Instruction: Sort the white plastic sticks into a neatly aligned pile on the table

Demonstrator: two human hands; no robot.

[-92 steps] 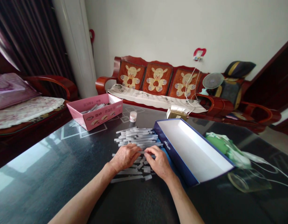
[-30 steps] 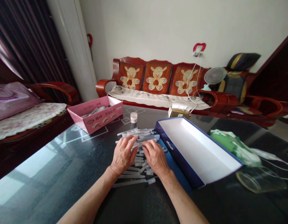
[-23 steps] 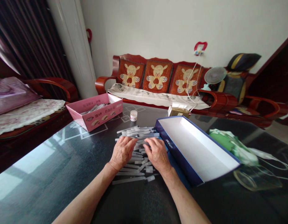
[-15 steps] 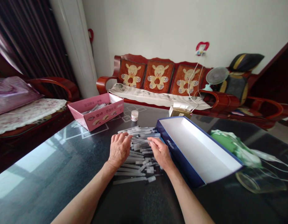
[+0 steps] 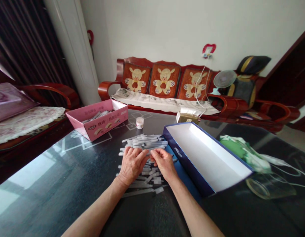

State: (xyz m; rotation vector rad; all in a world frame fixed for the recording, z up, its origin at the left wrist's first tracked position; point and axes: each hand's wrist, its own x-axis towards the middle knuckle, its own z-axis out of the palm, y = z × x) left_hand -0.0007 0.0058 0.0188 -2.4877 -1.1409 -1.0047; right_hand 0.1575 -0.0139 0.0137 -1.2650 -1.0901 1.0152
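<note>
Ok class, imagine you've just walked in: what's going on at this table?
One person is working at a dark table with bare hands. The left hand and right hand both rest on a heap of thin white sticks. An open blue box lies just right of the heap, and a pink box holding more sticks stands farther off.

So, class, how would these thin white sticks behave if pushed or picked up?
The thin white sticks are probably light and stiff, since they lie straight. They may roll or slide on the glossy black tabletop. Under the left hand, the loose heap would likely spread.
</note>
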